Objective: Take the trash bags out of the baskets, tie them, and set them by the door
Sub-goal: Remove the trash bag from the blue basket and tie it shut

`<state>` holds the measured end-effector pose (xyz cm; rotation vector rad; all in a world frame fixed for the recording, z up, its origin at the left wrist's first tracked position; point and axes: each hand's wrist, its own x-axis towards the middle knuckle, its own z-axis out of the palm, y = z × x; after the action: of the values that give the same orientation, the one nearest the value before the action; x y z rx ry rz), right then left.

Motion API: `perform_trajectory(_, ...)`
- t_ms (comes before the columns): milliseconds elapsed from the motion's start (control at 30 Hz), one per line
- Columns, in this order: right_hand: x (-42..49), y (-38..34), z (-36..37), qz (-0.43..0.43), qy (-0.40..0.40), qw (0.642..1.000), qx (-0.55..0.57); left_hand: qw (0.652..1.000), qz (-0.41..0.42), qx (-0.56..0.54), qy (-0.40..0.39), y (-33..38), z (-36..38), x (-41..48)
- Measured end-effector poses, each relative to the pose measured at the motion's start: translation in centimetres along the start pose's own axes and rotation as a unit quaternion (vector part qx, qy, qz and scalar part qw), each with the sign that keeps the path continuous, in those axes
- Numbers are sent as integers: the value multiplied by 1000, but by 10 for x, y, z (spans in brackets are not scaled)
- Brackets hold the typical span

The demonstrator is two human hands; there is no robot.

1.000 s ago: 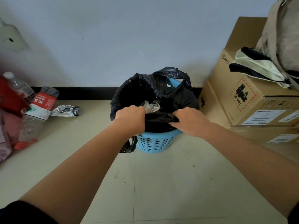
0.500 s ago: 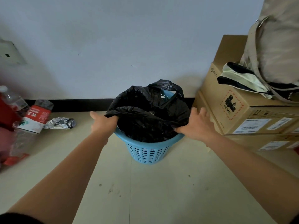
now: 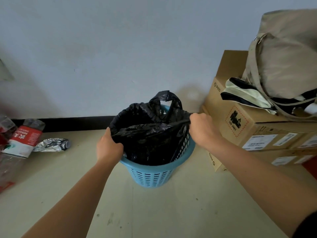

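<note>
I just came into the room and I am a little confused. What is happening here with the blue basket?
A person is pulling the black trash bag out of the blue basket on the floor. The left hand and the right hand each grip the bag's edge on opposite sides. The bag is not yet tied and sits mostly inside the basket.

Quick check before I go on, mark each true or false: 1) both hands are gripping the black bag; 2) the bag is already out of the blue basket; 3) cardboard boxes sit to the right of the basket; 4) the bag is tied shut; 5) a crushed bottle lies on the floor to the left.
1) True: the left hand and right hand each grip the edge of the black bag.
2) False: it sits inside the blue basket.
3) True: cardboard boxes stand there.
4) False: its mouth is open, one handle loop standing up.
5) True: the crushed bottle lies there.
</note>
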<state>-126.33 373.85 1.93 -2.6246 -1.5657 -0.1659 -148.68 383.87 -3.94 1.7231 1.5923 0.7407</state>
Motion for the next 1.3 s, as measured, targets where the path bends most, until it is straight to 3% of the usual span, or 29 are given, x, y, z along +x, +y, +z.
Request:
perform_trajectory(67,4,-3,5,-46,36,992,116,1000,4,-29,-2,-1,0,1)
perform_trajectory(167,4,-11,11,-109,-44,948,295,988,-18,-147,-47,3,-5,3)
perform_trajectory(267,7,-18,11,-45,-148,889,430,907,-92,-401,-85,14,-17,6)
perform_trajectory(333,18,-19,13,41,-102,850,515,839,-193,-507,-50,14,-21,13)
perform_trajectory(433,31,-19,9,203,-48,827,523,828,-376,-410,-71,0,-22,25)
perform_trajectory(500,36,-17,12,263,-86,832,481,812,-429,-380,-110,-9,-19,27)
perform_trajectory(567,39,-18,12,262,-128,839,459,804,-431,-390,-127,-15,-16,30)
perform_trajectory(733,43,-40,13,226,-217,859,404,806,-415,-408,-107,-8,-18,36)
perform_trajectory(867,42,-56,26,246,-176,863,404,808,-380,-439,-102,-7,-18,35)
perform_trajectory(1000,36,-62,43,267,-100,848,446,851,-339,-397,-67,-9,-12,36)
perform_trajectory(1100,33,-64,50,262,-90,836,473,880,-312,-359,14,-8,-11,34)
perform_trajectory(1300,26,-69,52,249,-84,832,489,953,-175,-214,127,0,-3,24)
